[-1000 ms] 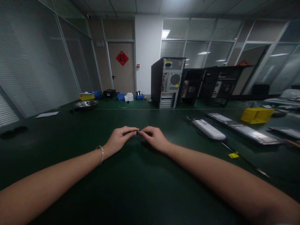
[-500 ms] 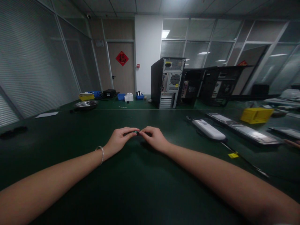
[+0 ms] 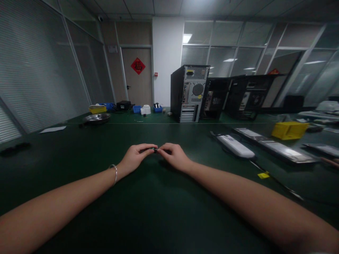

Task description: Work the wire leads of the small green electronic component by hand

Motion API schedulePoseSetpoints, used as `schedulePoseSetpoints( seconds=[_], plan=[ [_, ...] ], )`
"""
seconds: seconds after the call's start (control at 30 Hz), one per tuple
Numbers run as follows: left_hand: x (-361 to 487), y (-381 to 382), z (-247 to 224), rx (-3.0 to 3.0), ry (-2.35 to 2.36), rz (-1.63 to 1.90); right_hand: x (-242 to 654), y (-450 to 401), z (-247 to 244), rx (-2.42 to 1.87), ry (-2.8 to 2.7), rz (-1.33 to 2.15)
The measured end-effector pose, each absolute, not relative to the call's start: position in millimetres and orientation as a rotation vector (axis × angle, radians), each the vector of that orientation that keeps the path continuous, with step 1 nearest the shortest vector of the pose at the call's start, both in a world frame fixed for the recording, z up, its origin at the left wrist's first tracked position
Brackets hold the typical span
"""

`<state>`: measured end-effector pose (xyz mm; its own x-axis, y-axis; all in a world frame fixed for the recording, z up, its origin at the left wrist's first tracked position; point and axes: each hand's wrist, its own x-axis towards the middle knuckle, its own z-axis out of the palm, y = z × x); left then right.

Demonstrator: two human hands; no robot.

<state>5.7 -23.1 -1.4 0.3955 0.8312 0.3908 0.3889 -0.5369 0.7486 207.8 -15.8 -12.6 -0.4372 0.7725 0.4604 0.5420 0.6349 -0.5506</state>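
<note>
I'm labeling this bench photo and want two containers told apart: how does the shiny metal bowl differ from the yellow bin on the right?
Shape: the metal bowl is round and shallow, while the yellow bin is boxy with upright sides.
Finish: the metal bowl is silvery and reflective; the yellow bin is plain yellow.
Place: the metal bowl lies on the left, the yellow bin on the right.
Both rest on the green tabletop.

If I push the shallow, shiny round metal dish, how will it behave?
The dish looks metallic, so it's probably stiff rather than floppy. Its polished surface may be slippery to grip, and it could slide on the smooth dark green table. Being low and wide, it seems unlikely to tip.
</note>
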Motion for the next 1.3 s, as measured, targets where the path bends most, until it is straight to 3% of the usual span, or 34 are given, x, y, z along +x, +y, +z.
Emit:
schedulePoseSetpoints(
  seconds=[0.47, 0.8, 1.0, 1.3],
  plan=[
    [11.4, -27.8, 1.6, 2.382, 0.863, 0.609, 208.7, -16.1, -11.1, -1.074, -1.999, 0.43],
    [10.9, -26.6, 0.6, 2.425, 0.854, 0.69, 208.0, -11.7, -12.9, -1.11, -2.07, 0.446],
    [11.6, -35.7, 6.0, 2.444, 1.168, 0.809, 215.9, -6.3, -8.1, -1.071, -2.232, 0.553],
    [14.3, -42.6, 7.9, 2.597, 1.247, 0.509, 219.7, -14.5, 14.1, -1.019, -2.573, 0.6]
  ],
)
